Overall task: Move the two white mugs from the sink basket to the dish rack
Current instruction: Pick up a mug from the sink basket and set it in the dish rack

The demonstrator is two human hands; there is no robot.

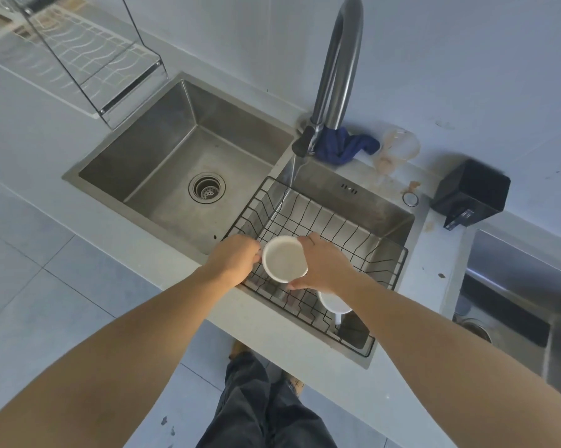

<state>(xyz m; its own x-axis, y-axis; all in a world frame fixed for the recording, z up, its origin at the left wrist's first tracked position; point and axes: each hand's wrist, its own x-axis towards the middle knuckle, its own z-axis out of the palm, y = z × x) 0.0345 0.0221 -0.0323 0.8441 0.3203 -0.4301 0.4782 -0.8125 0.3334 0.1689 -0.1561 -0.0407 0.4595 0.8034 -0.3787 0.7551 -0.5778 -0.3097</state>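
Observation:
A white mug is held just above the near left part of the black wire sink basket, its mouth tilted up toward me. My right hand wraps its right side and my left hand touches its left side, fingers curled at the rim or handle. A second white mug lies in the basket under my right wrist, partly hidden. The white wire dish rack stands on the counter at the far left, behind the sink.
The basket sits in the right sink bowl; the left bowl has a drain. A tall faucet rises behind, with a blue cloth, a clear plastic cup and a black box on the counter.

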